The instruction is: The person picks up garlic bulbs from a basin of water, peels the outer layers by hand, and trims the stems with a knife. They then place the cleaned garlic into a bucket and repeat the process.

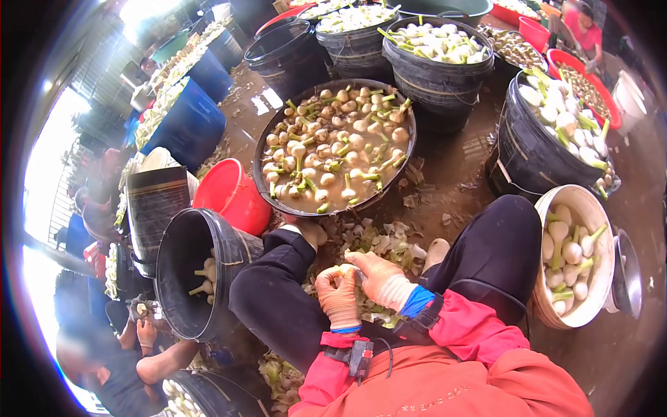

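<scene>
Both my hands are in orange-and-white work gloves, close together between my knees. My left hand (338,295) is closed around a pale garlic bulb (343,269), mostly hidden by the fingers. Against it, my right hand (381,278) is closed too, thumb side toward the bulb; what it grips is too small and covered to make out. Beneath the hands lies a heap of peeled skins and leaf scraps (382,243). In front of my feet stands a wide black tub (260,167) of muddy water with many unpeeled, green-stemmed garlic bulbs.
To my right is a white bucket (603,278) of peeled bulbs, with a fuller black bucket (514,149) behind. On my left, a tipped black bucket (182,306) holds a few bulbs beside a red basin (235,198). Other people work at left and far right.
</scene>
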### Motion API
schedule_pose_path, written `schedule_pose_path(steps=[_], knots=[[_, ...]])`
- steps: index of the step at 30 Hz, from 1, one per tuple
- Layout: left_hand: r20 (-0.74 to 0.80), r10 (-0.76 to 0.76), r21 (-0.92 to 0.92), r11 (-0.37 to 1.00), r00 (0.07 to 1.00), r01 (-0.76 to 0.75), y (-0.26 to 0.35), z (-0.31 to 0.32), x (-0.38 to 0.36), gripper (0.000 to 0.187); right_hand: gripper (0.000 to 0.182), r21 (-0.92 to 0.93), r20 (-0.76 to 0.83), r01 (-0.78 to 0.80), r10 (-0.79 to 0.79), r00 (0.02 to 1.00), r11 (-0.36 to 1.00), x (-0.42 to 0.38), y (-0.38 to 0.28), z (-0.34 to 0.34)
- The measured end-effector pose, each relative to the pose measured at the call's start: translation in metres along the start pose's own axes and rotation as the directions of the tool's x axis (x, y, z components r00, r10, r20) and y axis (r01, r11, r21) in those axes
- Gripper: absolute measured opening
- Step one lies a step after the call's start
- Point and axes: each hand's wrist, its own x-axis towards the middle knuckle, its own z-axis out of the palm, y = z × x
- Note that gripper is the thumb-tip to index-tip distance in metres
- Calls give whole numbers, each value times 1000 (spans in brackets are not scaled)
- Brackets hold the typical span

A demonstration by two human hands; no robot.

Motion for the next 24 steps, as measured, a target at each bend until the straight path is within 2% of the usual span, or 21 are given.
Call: schedule_pose_path(steps=[1,3,4,6,7,8,9,10,11,12,13,14,15,16,17,18,19,20,21,23,24], knots=[[3,-1,2,1000,1000,1,2,1,-1,23,42,2,-1,-3,3,1000,1000,1,4,1],[129,-106,-249,959,986,135,15,0,-5,20,43,56,-41,-5,7,999,998,5,14,4],[133,-106,-244,960,985,137,22,-2,-8,20,46,27,-2,-72,72,997,997,10,16,-1],[394,-264,-537,711,881,454,32,-5,-9,18,44,53,-13,-203,204,979,978,20,32,-1],[401,-263,-532,713,878,457,36,-5,-9,18,43,79,-39,-260,263,964,962,23,38,-3],[452,-248,-614,610,857,501,39,-4,-9,19,41,33,-76,-337,339,938,941,21,43,-5],[499,-225,-682,494,837,540,41,-4,-7,21,41,36,-81,-337,339,937,941,25,53,1],[524,-177,-704,461,833,540,33,-8,-3,23,45,328,-74,-328,370,926,886,32,69,13],[522,-173,-706,462,835,537,31,-7,-1,23,49,590,-53,-290,395,917,754,36,78,20],[475,-184,-714,492,861,498,29,-6,-1,22,48,790,125,-318,369,921,524,30,67,10],[427,-193,-719,521,883,461,26,-5,0,22,48,789,125,-316,366,922,527,22,51,1],[432,-150,-679,594,889,430,20,-6,1,24,47,885,156,-262,283,946,386,15,34,-5],[433,-146,-682,592,889,430,22,-6,-1,24,46,950,169,-213,196,966,227,12,25,-6],[399,-195,-599,685,896,415,24,-4,-3,26,44,956,108,-140,137,985,259,13,27,2],[358,-238,-503,765,903,401,27,-2,-6,29,38,772,-70,2,82,994,635,13,30,8],[321,-274,-423,815,906,397,29,1,-7,32,39,670,-88,8,69,994,742,10,25,4],[324,-272,-424,814,906,396,27,2,-7,32,42,555,-104,12,55,993,832,7,19,0],[305,-294,-278,882,906,380,23,0,-6,33,38,489,-122,27,38,992,872,7,23,8],[281,-312,-123,926,907,357,21,-2,-5,33,38,490,-123,29,37,992,871,9,24,10],[260,-339,-119,918,904,378,20,-5,-3,31,30,700,-154,10,137,979,715,11,26,14],[266,-341,-310,855,902,415,25,-4,-4,29,29,895,-34,-104,299,954,435,14,22,7]])
